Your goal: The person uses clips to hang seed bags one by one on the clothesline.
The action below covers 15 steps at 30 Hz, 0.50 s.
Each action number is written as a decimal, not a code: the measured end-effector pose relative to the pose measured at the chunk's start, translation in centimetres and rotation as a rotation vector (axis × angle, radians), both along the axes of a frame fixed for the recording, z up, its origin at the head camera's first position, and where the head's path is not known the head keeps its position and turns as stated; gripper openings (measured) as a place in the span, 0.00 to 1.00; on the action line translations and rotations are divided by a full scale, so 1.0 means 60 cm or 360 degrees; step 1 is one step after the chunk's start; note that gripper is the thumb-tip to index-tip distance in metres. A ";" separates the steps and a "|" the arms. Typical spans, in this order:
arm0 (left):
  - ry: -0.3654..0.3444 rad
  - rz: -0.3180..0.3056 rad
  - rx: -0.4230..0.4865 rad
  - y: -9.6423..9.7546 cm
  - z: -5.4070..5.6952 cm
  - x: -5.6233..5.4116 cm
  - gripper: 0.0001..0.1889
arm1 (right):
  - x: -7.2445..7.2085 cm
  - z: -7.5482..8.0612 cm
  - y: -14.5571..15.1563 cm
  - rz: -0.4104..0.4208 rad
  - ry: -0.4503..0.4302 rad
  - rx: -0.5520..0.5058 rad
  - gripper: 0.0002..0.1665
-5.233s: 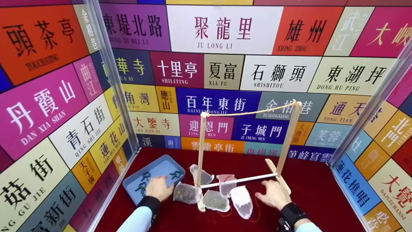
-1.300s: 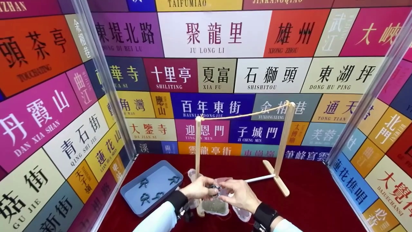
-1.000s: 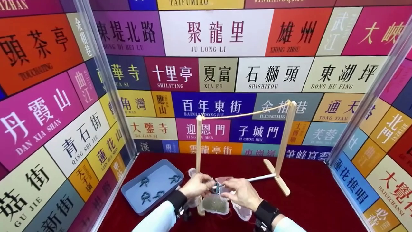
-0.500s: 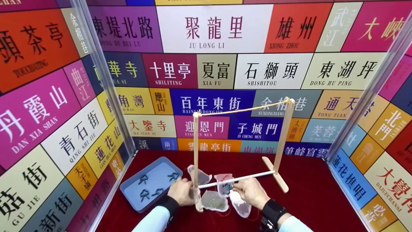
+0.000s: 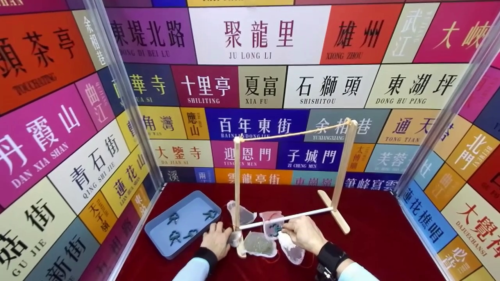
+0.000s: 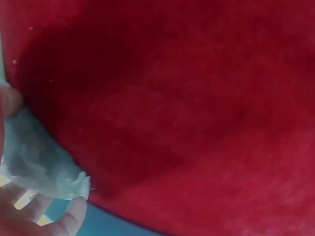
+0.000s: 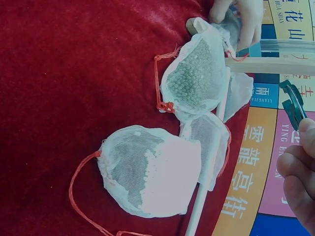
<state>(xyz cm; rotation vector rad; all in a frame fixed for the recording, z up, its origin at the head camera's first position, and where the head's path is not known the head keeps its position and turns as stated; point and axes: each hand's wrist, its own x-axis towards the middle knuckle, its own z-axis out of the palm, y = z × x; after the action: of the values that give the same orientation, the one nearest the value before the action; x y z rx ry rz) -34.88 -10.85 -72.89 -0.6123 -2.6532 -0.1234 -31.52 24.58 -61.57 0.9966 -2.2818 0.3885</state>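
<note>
My left hand (image 5: 216, 240) grips a small white mesh bag (image 6: 42, 157) with dark contents, just right of the blue tray; in the left wrist view the thumb and fingertips lie around its edges. My right hand (image 5: 306, 235) pinches a dark green clip (image 7: 294, 104) between thumb and fingers, above the other bags. Beneath it lie a bag partly filled with white material (image 7: 152, 172), a bag of greenish grains (image 5: 259, 244) and a pink-edged bag (image 7: 209, 140). Another mesh bag (image 5: 242, 214) lies behind the left post. Red strings trail from some bags.
A wooden stand has a left post (image 5: 237, 175), a right post (image 5: 344, 168), a low white crossbar (image 5: 297, 216) and a cord (image 5: 293, 134) strung across its top. The blue tray (image 5: 156, 230) holds several dark green clips. Sign-covered walls enclose the dark red tabletop (image 5: 371, 257).
From the tray, a clip was taken and both hands met around it in the middle. Now the right hand alone holds it, while the left hand has moved back left onto a mesh bag.
</note>
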 end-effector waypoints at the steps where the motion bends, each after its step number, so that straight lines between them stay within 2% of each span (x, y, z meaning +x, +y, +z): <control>1: 0.0003 -0.0002 0.0059 -0.002 -0.003 0.000 0.20 | 0.000 0.001 -0.001 0.0002 -0.0009 -0.0002 0.10; 4: -0.0035 -0.0004 0.0229 -0.008 -0.003 0.001 0.17 | 0.002 0.005 -0.002 -0.0004 -0.0044 -0.0027 0.10; 8: -0.0156 0.0017 0.0490 -0.011 0.013 -0.004 0.16 | 0.003 0.011 -0.002 -0.0021 -0.0078 -0.0067 0.11; 15: -0.0404 -0.0040 0.1010 0.012 0.085 0.009 0.08 | -0.001 0.021 0.001 -0.0013 -0.0119 -0.0072 0.06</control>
<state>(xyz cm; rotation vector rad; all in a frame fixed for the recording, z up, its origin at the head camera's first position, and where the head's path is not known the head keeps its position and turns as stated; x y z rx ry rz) -34.35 -10.11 -67.80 -0.4293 -2.6134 -1.0612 -31.60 24.67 -60.33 0.9649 -2.3322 0.4792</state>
